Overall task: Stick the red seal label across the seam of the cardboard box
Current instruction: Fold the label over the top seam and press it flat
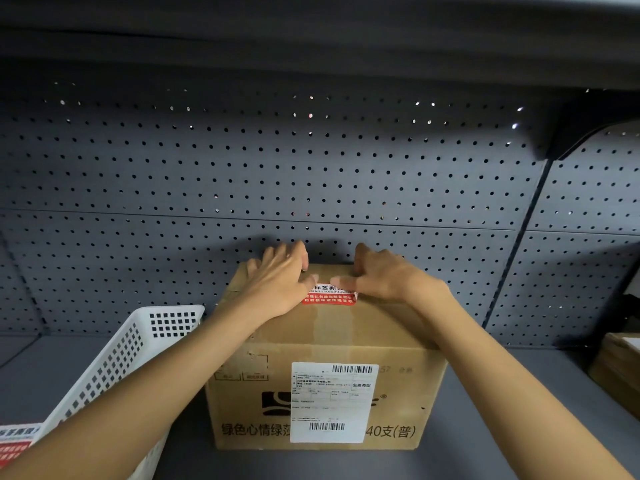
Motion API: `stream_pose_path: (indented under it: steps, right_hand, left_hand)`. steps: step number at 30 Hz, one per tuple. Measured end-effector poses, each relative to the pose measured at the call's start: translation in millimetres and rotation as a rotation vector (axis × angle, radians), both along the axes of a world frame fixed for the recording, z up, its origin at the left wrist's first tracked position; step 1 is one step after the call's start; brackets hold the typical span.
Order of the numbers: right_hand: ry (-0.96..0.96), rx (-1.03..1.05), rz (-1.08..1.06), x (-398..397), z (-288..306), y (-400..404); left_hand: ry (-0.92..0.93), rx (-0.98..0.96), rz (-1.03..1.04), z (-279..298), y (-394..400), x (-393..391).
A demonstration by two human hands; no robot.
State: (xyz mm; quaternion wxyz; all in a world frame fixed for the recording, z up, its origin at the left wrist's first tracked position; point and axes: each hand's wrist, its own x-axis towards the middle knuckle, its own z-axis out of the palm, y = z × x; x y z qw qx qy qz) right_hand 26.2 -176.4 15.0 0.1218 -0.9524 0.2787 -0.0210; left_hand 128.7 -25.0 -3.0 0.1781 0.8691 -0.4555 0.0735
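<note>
A brown cardboard box (pixel 322 344) stands on a grey shelf, with a white shipping label on its front. The red and white seal label (pixel 329 297) lies flat on the box top, across the taped middle seam. My left hand (pixel 280 278) rests spread on the box top, its thumb pressing the label's left end. My right hand (pixel 384 277) rests on the right side, its thumb on the label's upper right edge. Both hands lie palm down with fingers reaching the far edge of the box.
A white perforated plastic basket (pixel 114 362) stands at the left, with more red and white labels (pixel 17 445) in its near corner. A grey pegboard wall (pixel 311 174) rises right behind the box. Another brown box (pixel 620 368) sits at the right edge.
</note>
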Motion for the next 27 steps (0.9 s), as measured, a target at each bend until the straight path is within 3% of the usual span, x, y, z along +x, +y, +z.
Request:
stream_pose_path:
  steps: [12,19,27]
  right_hand:
    - [-0.163,0.118,0.036,-22.9,-2.1,-13.2]
    - [-0.095,-0.157,-0.077,-13.8,-2.7,20.5]
    - [-0.188,-0.15,0.066,-48.2,-9.0,33.5]
  left_hand:
    - [0.091,-0.08,-0.02,-1.7,2.6,4.5]
    - [0.174,-0.087,-0.179,-0.5,1.0,-1.7]
    - [0.378,-0.016,-0.388,11.3,14.3,-3.2]
